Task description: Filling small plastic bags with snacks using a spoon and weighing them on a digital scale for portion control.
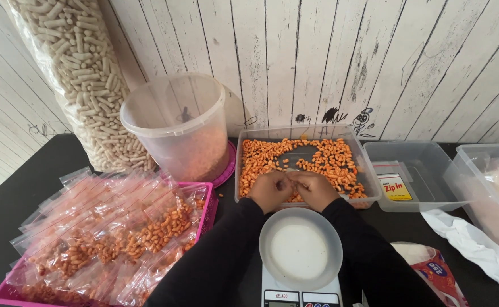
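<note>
My left hand (270, 190) and my right hand (316, 189) meet over the near wall of a clear rectangular tray (369, 173) that holds several orange curled snacks (332, 162). Both hands have their fingers curled together around something small and pale at the centre; I cannot make out what it is. Just below them a small digital scale (299, 295) carries a round white bowl (300, 249), which looks bare inside.
A pink basket (204, 213) at the left is piled with several clear zip bags of orange snacks. Behind it stand a clear tub (175, 128) and a tall bag of pale tube snacks (79, 74). Clear containers (425, 176), a white cloth (471, 241) and a printed packet (437, 273) lie at the right.
</note>
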